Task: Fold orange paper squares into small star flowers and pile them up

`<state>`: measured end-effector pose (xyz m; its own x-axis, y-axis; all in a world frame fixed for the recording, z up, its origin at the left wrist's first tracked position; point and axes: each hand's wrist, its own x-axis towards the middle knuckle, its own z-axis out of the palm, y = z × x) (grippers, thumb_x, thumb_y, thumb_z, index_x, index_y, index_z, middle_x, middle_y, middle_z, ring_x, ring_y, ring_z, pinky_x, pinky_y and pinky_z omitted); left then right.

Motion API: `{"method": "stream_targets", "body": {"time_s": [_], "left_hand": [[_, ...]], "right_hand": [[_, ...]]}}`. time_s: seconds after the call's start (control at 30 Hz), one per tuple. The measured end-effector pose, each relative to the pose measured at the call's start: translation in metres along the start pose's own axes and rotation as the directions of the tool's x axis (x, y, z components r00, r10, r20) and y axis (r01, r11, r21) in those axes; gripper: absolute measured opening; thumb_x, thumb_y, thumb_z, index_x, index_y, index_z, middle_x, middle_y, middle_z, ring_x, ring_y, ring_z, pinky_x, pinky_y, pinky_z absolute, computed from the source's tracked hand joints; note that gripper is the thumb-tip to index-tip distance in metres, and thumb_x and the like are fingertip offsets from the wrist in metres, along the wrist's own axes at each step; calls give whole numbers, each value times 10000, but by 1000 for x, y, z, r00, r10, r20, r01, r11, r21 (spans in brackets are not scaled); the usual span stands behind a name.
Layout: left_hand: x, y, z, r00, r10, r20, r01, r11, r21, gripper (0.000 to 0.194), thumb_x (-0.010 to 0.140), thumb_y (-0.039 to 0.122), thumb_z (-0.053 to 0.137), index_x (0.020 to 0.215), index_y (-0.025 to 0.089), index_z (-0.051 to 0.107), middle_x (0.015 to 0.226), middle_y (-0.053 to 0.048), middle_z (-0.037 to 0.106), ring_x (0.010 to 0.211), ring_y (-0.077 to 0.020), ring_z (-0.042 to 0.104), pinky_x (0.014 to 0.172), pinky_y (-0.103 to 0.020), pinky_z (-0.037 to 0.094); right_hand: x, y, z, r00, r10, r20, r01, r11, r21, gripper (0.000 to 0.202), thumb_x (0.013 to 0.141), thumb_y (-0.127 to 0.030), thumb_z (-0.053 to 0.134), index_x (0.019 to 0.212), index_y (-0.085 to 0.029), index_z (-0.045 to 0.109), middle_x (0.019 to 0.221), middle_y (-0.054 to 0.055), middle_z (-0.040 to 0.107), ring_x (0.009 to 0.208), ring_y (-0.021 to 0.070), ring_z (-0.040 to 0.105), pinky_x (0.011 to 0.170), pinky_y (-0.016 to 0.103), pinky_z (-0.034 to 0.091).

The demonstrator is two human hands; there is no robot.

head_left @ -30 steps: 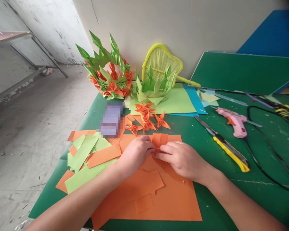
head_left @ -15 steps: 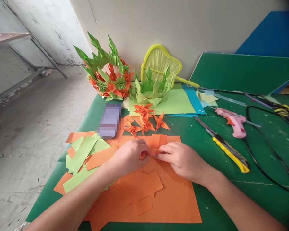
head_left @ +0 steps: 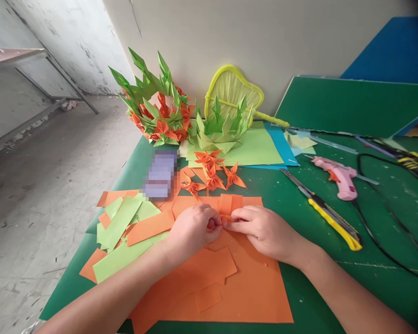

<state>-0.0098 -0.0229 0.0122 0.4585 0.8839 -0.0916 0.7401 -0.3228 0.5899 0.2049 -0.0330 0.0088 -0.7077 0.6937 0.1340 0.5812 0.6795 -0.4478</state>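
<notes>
My left hand [head_left: 197, 230] and my right hand [head_left: 261, 228] meet fingertip to fingertip over a large orange paper sheet [head_left: 257, 292]. Both are closed in a pinch on a small piece of orange paper [head_left: 226, 219], mostly hidden by the fingers. Just beyond the fingertips lie small orange paper pieces [head_left: 230, 202]. Several folded orange paper flowers [head_left: 214, 180] sit past the sheet's far edge. Under and beside my left forearm are loose orange and green paper scraps [head_left: 121, 222]. Another small orange rectangle [head_left: 209, 297] rests on the sheet nearer to me.
A yellow utility knife [head_left: 334, 222] and a pink glue gun [head_left: 339, 174] with a black cord lie at the right. Behind stand a green-and-orange paper crown [head_left: 160, 118], a green one [head_left: 223, 132] and a yellow fan [head_left: 233, 88]. A blurred phone-like object [head_left: 160, 174] lies left.
Both hands stay close together with small finger movements on the orange paper. The left fingertips have curled slightly. The whole view has shifted a little; the other things are unchanged.
</notes>
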Motion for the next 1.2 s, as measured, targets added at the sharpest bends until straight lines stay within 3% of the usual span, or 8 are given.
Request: {"method": "stream_targets", "body": {"time_s": [0.23, 0.53, 0.83, 1.07, 1.2], "left_hand": [[1, 0, -1, 1000, -20, 9, 20, 1000, -10, 100, 717, 167, 588, 768, 197, 669, 721, 14, 634, 618, -109, 533, 563, -210, 390], [2, -6, -4, 998, 59, 37, -55, 993, -101, 156, 732, 130, 564, 813, 206, 675, 771, 22, 603, 640, -90, 538, 582, -191, 418], [2, 1, -1, 1000, 13, 18, -13, 999, 41, 88, 710, 162, 574, 750, 195, 645, 752, 16, 606, 631, -105, 533, 559, -213, 382], [-1, 10, 1, 999, -42, -5, 42, 975, 219, 101, 780, 226, 528, 731, 201, 613, 752, -1, 619, 701, -152, 581, 579, -257, 365], [-3, 11, -1, 1000, 1, -6, 1, 966, 258, 91, 781, 192, 509, 755, 187, 596, 744, -11, 601, 694, -158, 576, 594, -265, 376]], "right_hand": [[0, 0, 0, 1000, 3, 6, -3, 1000, -10, 367, 960, -108, 402, 1135, -249, 693, 898, 51, 641, 790, 172, 523, 667, 284, 388], [-2, 0, 1, 1000, 4, 10, -4, 1000, 0, 374, 954, -90, 393, 1130, -237, 688, 925, 50, 644, 816, 177, 525, 685, 295, 405], [0, -1, -1, 1000, 2, -3, -2, 1000, -20, 365, 962, -110, 388, 1093, -231, 707, 910, 57, 643, 788, 172, 519, 657, 289, 390], [0, -2, -1, 1000, 13, 16, -12, 999, -49, 377, 937, -78, 400, 1087, -239, 707, 904, 51, 642, 772, 167, 516, 654, 283, 387], [0, -2, 0, 1000, 0, 23, 2, 997, -72, 411, 921, -56, 393, 1140, -240, 688, 918, 59, 645, 800, 174, 529, 679, 287, 403]]}}
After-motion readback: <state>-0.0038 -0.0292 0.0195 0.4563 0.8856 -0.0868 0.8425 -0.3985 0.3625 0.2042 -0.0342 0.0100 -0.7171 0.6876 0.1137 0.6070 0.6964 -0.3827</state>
